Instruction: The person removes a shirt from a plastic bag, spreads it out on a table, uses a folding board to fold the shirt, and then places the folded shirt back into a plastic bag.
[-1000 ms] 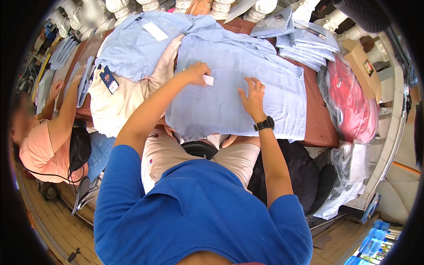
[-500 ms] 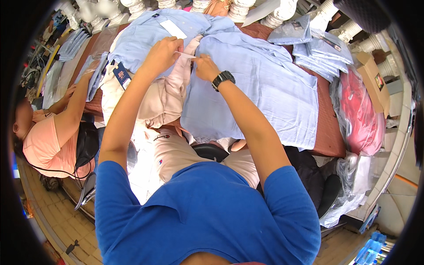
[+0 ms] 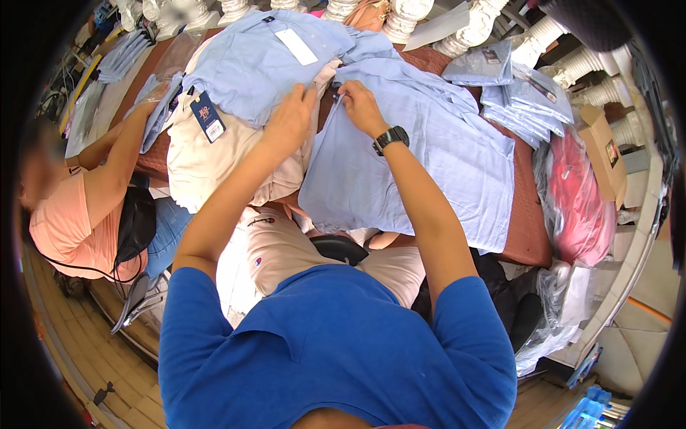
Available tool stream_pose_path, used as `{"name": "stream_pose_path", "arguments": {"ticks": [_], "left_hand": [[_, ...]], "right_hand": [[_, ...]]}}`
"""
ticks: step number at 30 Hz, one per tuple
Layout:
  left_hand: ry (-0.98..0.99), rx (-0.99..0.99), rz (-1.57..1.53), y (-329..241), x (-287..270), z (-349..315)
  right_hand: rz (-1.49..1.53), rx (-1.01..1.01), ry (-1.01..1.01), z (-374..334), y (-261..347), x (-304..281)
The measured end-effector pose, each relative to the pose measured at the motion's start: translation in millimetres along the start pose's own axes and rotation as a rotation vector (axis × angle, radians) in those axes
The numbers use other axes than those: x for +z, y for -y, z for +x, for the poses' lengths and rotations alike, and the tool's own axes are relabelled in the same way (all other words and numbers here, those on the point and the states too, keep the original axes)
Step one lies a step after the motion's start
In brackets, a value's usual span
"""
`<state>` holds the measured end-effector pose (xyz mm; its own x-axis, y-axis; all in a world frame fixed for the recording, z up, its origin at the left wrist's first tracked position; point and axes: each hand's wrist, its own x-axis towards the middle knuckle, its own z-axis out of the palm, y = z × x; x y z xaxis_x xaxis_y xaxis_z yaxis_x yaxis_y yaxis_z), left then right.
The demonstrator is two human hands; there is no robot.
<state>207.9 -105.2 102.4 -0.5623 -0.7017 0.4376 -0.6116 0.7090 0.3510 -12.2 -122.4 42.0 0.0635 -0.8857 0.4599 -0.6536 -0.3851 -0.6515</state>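
A light blue shirt [image 3: 421, 157] lies spread across the right half of the table. At its upper left corner, by a small dark label, my right hand [image 3: 363, 111] pinches the cloth, a black watch [image 3: 391, 139] on its wrist. My left hand [image 3: 291, 120] is just left of it, over pale cream cloth [image 3: 200, 168], its fingers drawn together; anything between them is hidden. Beyond it lies another light blue shirt [image 3: 243, 61] with a white paper strip [image 3: 296, 46] on it. A navy hang tag [image 3: 207, 116] rests on the cream cloth.
Bagged folded blue shirts [image 3: 525, 96] are stacked at the far right, near a clear bag with red cloth [image 3: 582, 200] and a cardboard box [image 3: 602, 154]. White balusters [image 3: 407, 18] line the far side of the brown-covered table [image 3: 532, 225]. A person in peach [image 3: 68, 222] works at left.
The thin white strip between my hands no longer shows there. My hands have moved slightly right and a little apart. The view has shifted slightly, and the person at left has turned.
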Motion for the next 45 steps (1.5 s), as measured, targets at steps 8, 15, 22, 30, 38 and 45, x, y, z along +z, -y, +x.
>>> {"name": "stream_pose_path", "arguments": {"ticks": [8, 15, 22, 30, 38, 45], "left_hand": [[0.133, -0.319, -0.352, -6, 68, -12], [0.290, -0.465, -0.049, -11, 57, -25], [0.251, -0.552, 0.150, -36, 34, -33], [-0.046, 0.235, -0.073, -20, 116, 17], [0.092, -0.020, 0.315, 23, 174, 60], [0.284, -0.090, 0.296, -19, 188, 96]], "right_hand": [[0.134, 0.067, -0.116, -4, 19, -26], [0.221, 0.129, -0.044, -3, 12, 6], [0.063, 0.073, -0.177, -54, 15, -19], [-0.685, 0.276, -0.421, -200, -89, -192], [-1.024, 0.787, -0.310, -300, -143, -271], [-0.709, 0.414, -0.189, -251, -184, -278]]}}
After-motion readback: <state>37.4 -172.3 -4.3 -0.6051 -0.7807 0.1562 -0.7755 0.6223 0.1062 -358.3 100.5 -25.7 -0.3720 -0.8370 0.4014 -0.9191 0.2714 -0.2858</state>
